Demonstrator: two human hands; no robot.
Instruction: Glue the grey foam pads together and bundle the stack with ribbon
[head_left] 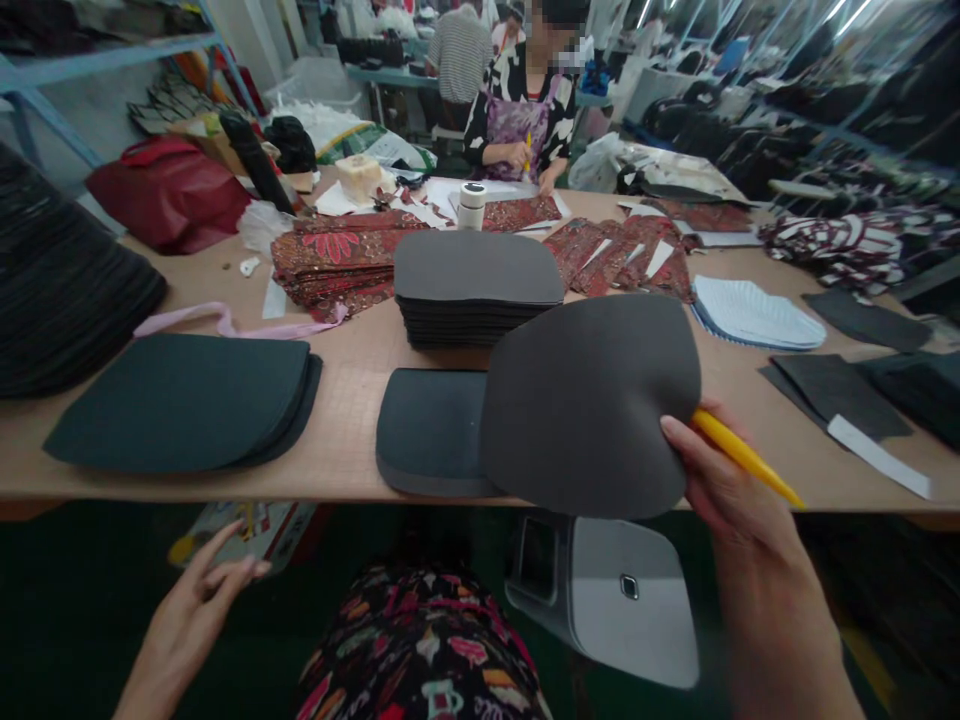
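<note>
Step in hand, by my judgement: handling one panel above the worktable [349, 420]. The next move calls for a steady one-sided hold, with the other hand available for support. The worktable spans the view; its front edge faces me. Green pile [176, 400]: lies at left, near that edge. Rear stack [480, 265]: stands squared, farther in. Front panels [427, 430]: lie before the rear stack, right portion hidden by the grey panel [585, 400]. The grey panel overlaps the front edge in view; whether it touches the panels behind it, I cannot tell. Lateral room: bare tabletop separates the front panels from the green pile; at right, a bare strip precedes the dark offcuts [840, 390]. My right hand [720, 470] pinches the grey panel's right margin, thumb on the visible face, fingers mostly concealed; the surface dimples beside the thumb. My left hand [195, 600] is empty, fingers loosely parted, short of the front edge. Yellow pen [750, 460]: lodged in the right hand, directed away from the panel; maintain clearance.
</note>
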